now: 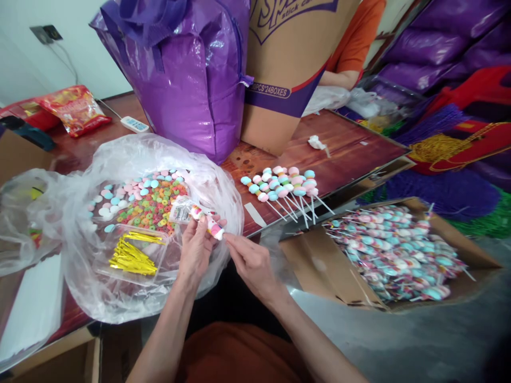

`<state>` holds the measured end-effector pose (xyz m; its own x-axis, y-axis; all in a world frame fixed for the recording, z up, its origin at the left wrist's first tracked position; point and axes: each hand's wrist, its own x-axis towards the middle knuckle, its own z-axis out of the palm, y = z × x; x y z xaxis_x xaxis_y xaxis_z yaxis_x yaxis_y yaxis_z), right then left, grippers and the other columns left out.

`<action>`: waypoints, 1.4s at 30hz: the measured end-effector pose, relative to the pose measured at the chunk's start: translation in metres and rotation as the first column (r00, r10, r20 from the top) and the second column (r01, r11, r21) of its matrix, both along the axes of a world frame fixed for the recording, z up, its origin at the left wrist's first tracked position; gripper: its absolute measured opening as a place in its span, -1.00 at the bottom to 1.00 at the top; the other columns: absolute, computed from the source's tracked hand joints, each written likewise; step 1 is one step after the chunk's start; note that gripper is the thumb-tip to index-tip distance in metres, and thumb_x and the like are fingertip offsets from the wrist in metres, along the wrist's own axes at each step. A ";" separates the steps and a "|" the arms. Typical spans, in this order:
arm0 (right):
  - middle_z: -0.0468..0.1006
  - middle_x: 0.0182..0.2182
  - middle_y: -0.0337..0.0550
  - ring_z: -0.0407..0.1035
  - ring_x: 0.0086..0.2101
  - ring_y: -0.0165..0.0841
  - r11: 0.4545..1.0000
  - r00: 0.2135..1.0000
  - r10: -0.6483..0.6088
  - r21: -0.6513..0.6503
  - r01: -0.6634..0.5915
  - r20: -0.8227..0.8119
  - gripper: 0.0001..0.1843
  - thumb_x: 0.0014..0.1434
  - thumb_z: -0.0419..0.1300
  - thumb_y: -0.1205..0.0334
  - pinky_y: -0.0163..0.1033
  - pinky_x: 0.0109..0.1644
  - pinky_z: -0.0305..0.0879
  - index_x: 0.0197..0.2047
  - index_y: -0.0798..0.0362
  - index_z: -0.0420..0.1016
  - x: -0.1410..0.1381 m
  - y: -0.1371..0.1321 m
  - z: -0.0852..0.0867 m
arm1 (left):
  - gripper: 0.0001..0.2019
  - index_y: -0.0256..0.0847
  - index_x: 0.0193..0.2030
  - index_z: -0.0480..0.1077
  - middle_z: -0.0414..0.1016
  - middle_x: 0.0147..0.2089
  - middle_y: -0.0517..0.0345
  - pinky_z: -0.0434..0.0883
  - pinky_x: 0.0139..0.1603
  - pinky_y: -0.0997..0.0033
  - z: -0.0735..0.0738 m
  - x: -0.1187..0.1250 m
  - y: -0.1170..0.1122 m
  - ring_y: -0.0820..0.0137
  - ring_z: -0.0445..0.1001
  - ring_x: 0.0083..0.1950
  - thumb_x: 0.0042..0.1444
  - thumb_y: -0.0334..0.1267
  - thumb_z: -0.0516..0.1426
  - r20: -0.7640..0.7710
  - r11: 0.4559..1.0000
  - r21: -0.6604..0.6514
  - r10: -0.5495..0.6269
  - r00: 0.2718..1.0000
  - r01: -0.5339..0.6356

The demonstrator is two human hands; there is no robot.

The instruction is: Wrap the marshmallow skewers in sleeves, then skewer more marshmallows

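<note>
My left hand (198,246) is closed around a wrapped candy skewer (215,230), whose printed wrapper shows white, pink and purple. At the skewer's lower right end, the fingertips of my right hand (253,263) are pinched together. What lies between those fingertips is too small to make out clearly. Below and left of my left hand, yellow twist ties (133,255) lie in a clear plastic tray (162,266). Beyond it are ring-shaped candies (154,207) and pastel round candies (115,199), spread on a clear plastic bag (207,170). A clear printed packet (181,210) lies just behind my left hand.
Several unwrapped candy skewers (279,183) lie on the table (343,143) at right. A cardboard box (331,266) of wrapped skewers stands lower right. A purple bag (187,85) and tall carton (271,122) block the back. Another person's orange sleeve (359,42) shows behind.
</note>
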<state>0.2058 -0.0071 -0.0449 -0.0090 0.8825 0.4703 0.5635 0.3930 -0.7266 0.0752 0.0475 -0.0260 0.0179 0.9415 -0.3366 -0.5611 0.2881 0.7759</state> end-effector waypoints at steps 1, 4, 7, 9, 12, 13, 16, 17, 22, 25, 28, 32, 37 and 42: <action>0.69 -0.25 -0.05 0.60 -0.26 -0.31 1.000 0.998 0.016 0.008 -0.016 0.059 -0.67 0.39 0.04 0.35 -0.27 -0.10 0.51 0.05 0.02 0.60 0.003 0.001 -0.001 | -0.62 -0.22 -0.16 0.45 0.64 -0.21 0.05 0.53 -0.16 0.32 0.000 -0.002 0.001 0.25 0.65 -0.17 -0.04 -0.08 0.39 -0.009 1.000 -0.010 -0.023 1.000 0.023; 0.68 -0.31 -0.06 0.57 -0.32 -0.36 0.997 0.979 0.078 0.015 -0.082 0.188 -0.67 0.41 0.02 0.36 -0.33 -0.18 0.46 0.04 0.06 0.59 0.015 0.005 0.002 | -0.63 -0.26 -0.19 0.46 0.64 -0.25 0.02 0.52 -0.27 0.40 0.001 -0.009 0.005 0.27 0.65 -0.23 -0.04 -0.08 0.40 -0.045 0.995 -0.015 -0.096 0.994 0.096; 0.63 -0.41 -0.10 0.51 -0.42 -0.40 0.994 0.962 0.088 0.040 -0.102 0.257 -0.67 0.41 0.02 0.36 -0.37 -0.30 0.38 0.02 0.10 0.60 0.023 0.008 0.007 | -0.66 -0.27 -0.23 0.48 0.64 -0.26 0.01 0.50 -0.33 0.47 0.001 -0.015 0.006 0.31 0.64 -0.25 -0.02 -0.08 0.38 -0.059 0.991 -0.021 -0.130 0.990 0.129; 0.59 -0.47 -0.14 0.46 -0.47 -0.42 0.994 0.954 0.081 0.046 -0.099 0.289 -0.66 0.40 0.01 0.38 -0.39 -0.34 0.34 0.02 0.09 0.61 0.025 0.009 0.009 | -0.67 -0.27 -0.23 0.48 0.63 -0.27 0.02 0.51 -0.32 0.47 0.001 -0.017 0.007 0.33 0.63 -0.26 -0.02 -0.09 0.38 -0.060 0.991 -0.032 -0.129 0.990 0.127; 0.59 -0.48 -0.15 0.45 -0.49 -0.43 0.994 0.955 0.082 0.042 -0.098 0.285 -0.65 0.39 0.01 0.39 -0.40 -0.34 0.34 0.03 0.07 0.61 0.022 0.009 0.006 | -0.66 -0.27 -0.23 0.50 0.62 -0.28 0.05 0.52 -0.27 0.45 -0.001 -0.017 0.006 0.36 0.61 -0.28 -0.06 -0.11 0.41 -0.062 0.988 -0.038 -0.150 0.987 0.148; 0.61 -0.46 -0.13 0.48 -0.47 -0.42 0.995 0.962 0.080 0.040 -0.094 0.261 -0.65 0.39 0.02 0.39 -0.39 -0.32 0.37 0.03 0.06 0.60 0.019 0.009 0.005 | -0.67 -0.27 -0.24 0.50 0.62 -0.29 0.07 0.53 -0.26 0.45 -0.001 -0.018 0.006 0.38 0.61 -0.29 -0.06 -0.12 0.41 -0.061 0.987 -0.040 -0.161 0.985 0.158; 0.69 -0.30 -0.06 0.58 -0.34 -0.35 0.998 0.987 0.058 0.015 -0.061 0.150 -0.67 0.38 0.05 0.37 -0.32 -0.18 0.48 0.05 0.05 0.60 0.012 0.008 0.002 | -0.69 -0.25 -0.25 0.49 0.60 -0.32 0.12 0.54 -0.27 0.47 -0.002 -0.019 0.006 0.43 0.58 -0.34 -0.06 -0.14 0.41 -0.055 0.986 -0.058 -0.158 0.986 0.154; 0.70 -0.23 -0.04 0.60 -0.28 -0.32 0.998 0.992 0.058 -0.002 -0.058 0.108 -0.67 0.38 0.06 0.37 -0.29 -0.12 0.50 0.05 0.04 0.60 0.010 0.008 0.002 | -0.68 -0.25 -0.26 0.49 0.59 -0.33 0.13 0.54 -0.29 0.48 -0.002 -0.019 0.006 0.45 0.57 -0.36 -0.07 -0.13 0.42 -0.053 0.987 -0.068 -0.150 0.987 0.147; 0.71 -0.13 -0.10 0.62 -0.16 -0.26 0.974 0.986 0.166 -0.148 -0.169 -0.032 -0.72 0.34 0.13 0.34 -0.23 -0.02 0.52 -0.01 0.01 0.64 0.020 0.009 0.014 | -0.62 -0.30 -0.32 0.49 0.57 -0.41 0.10 0.54 -0.43 0.50 -0.002 -0.028 0.009 0.43 0.56 -0.45 -0.09 -0.03 0.42 -0.070 0.971 -0.133 -0.210 0.975 0.200; 0.71 -0.15 -0.14 0.63 -0.18 -0.27 0.956 0.977 0.209 -0.202 -0.214 -0.046 -0.73 0.33 0.14 0.34 -0.22 -0.05 0.53 -0.03 -0.01 0.65 0.029 0.012 0.021 | -0.63 -0.33 -0.35 0.50 0.58 -0.42 0.04 0.56 -0.42 0.49 -0.005 -0.034 0.012 0.40 0.58 -0.45 -0.06 -0.03 0.40 -0.074 0.949 -0.169 -0.283 0.956 0.267; 0.72 -0.15 -0.13 0.63 -0.18 -0.27 0.953 0.974 0.224 -0.202 -0.228 -0.043 -0.72 0.33 0.12 0.33 -0.22 -0.07 0.53 -0.03 -0.01 0.65 0.032 0.013 0.022 | -0.66 -0.34 -0.35 0.51 0.59 -0.41 0.01 0.57 -0.41 0.47 -0.008 -0.040 0.016 0.38 0.60 -0.46 -0.01 -0.05 0.38 -0.063 0.930 -0.192 -0.331 0.941 0.314; 0.70 -0.12 -0.09 0.62 -0.14 -0.24 0.965 0.979 0.204 -0.172 -0.197 0.026 -0.72 0.34 0.12 0.34 -0.21 -0.02 0.53 -0.02 0.01 0.64 0.029 0.012 0.017 | -0.66 -0.35 -0.32 0.52 0.61 -0.39 -0.06 0.56 -0.44 0.48 -0.008 -0.043 0.019 0.32 0.63 -0.42 0.04 -0.05 0.35 -0.041 0.901 -0.220 -0.391 0.920 0.373; 0.70 -0.12 -0.05 0.63 -0.15 -0.24 0.992 0.988 0.093 -0.095 -0.082 0.121 -0.69 0.35 0.10 0.36 -0.23 -0.03 0.54 0.04 0.03 0.62 0.017 0.008 0.010 | -0.64 -0.34 -0.30 0.51 0.61 -0.37 -0.01 0.54 -0.41 0.51 -0.003 -0.037 0.016 0.39 0.60 -0.44 -0.05 -0.07 0.41 -0.090 0.922 -0.221 -0.345 0.934 0.319; 0.70 -0.12 -0.04 0.62 -0.15 -0.30 1.000 0.999 0.024 0.005 -0.024 0.036 -0.67 0.38 0.04 0.37 -0.28 0.00 0.53 0.06 0.05 0.59 -0.008 0.006 -0.003 | -0.56 -0.29 -0.22 0.48 0.59 -0.34 0.11 0.52 -0.33 0.52 -0.002 -0.028 0.005 0.46 0.57 -0.39 -0.12 -0.03 0.43 -0.063 0.937 -0.157 -0.325 0.944 0.312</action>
<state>0.1982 -0.0012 -0.0479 -0.0470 0.8791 0.4743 0.5800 0.4106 -0.7035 0.0468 0.0526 -0.0285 0.2738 0.8333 -0.4803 -0.3545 0.5517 0.7550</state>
